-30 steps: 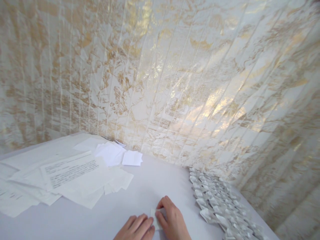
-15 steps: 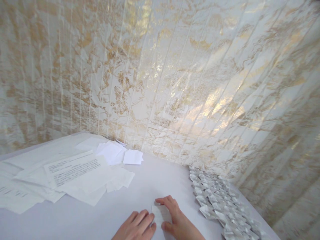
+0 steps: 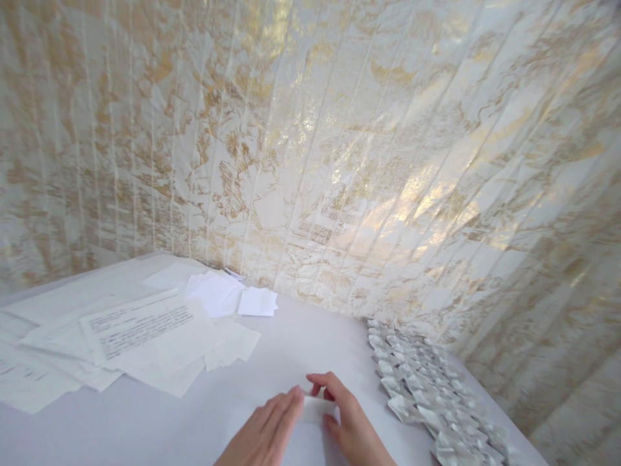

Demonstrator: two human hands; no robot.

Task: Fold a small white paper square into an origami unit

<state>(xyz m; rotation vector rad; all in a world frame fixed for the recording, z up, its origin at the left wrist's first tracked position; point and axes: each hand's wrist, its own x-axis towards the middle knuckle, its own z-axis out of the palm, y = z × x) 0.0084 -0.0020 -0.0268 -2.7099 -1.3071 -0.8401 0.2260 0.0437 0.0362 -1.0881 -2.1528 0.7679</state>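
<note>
1. Now paper [image 3: 317,409] lies flat on table [image 3: 301,346], between both hands at the near edge.
2. Left hand [image 3: 266,433] is flat, fingertips pressing the paper's left edge; not gripping.
3. Right hand [image 3: 347,424] pinches the right edge, thumb under, fingers over.
4. Versus earlier: left fingers slid further onto the paper; the sheet looks wider.
5. Folded pieces [image 3: 422,388] sit just right; sheets [image 3: 140,330] well left.

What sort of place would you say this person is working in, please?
Probably a home paper-folding corner: a white table against gold-veined marble-look wallpaper, loose printed sheets, and rows of small folded white paper pieces.
</note>
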